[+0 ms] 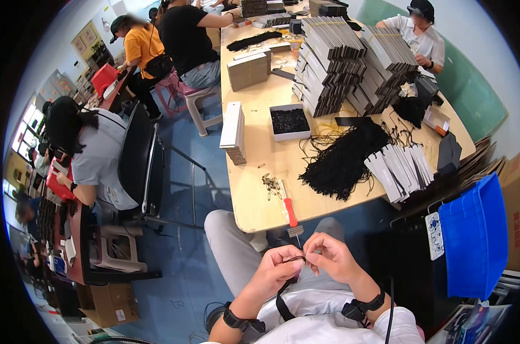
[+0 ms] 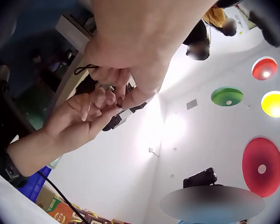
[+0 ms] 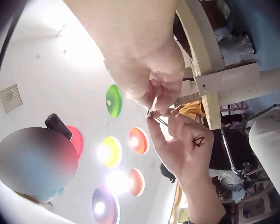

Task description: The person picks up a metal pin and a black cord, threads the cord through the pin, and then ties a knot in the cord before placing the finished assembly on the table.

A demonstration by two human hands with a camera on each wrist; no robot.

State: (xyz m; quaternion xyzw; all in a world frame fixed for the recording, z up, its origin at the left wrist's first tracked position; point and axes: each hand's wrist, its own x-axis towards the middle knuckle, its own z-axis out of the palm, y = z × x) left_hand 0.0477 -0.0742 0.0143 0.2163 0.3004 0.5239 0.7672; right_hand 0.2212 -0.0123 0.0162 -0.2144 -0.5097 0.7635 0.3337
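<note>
Both hands meet low in the head view, in front of the table edge. My left hand (image 1: 278, 265) pinches a thin dark cord (image 1: 295, 259) between thumb and forefinger. A small loop of the cord (image 2: 83, 69) sticks out beside that hand in the left wrist view. My right hand (image 1: 332, 259) has its thumb and forefinger pinched together at the left fingertips. Between the touching fingertips sits a tiny dark piece (image 3: 150, 113), mostly covered; I cannot tell what it is.
On the table (image 1: 260, 209) lie a red-handled tool (image 1: 290, 212), small brass pins (image 1: 270, 184), a bundle of black cords (image 1: 346, 157) and white tags (image 1: 400, 172). Behind them are a box of black pieces (image 1: 290, 123) and tall card stacks (image 1: 331, 63). A blue bin (image 1: 472, 235) stands right.
</note>
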